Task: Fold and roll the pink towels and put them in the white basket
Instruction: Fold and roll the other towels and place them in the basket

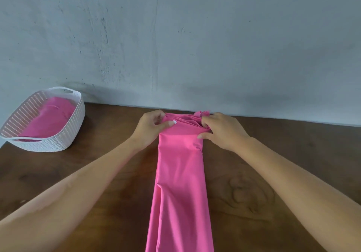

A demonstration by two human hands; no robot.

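A pink towel (180,183), folded into a long narrow strip, lies on the wooden table (78,173) and runs from the near edge to the wall. Its far end is bunched into a small roll. My left hand (151,127) pinches the left side of that roll, thumb on top. My right hand (219,129) grips the right side with curled fingers. The white basket (64,132) stands at the far left and holds pink towel fabric (50,118).
A grey plastered wall (175,36) rises right behind the table's far edge, just beyond the towel's roll. Bare wood shows on both sides of the strip, with a dark knot pattern to the right.
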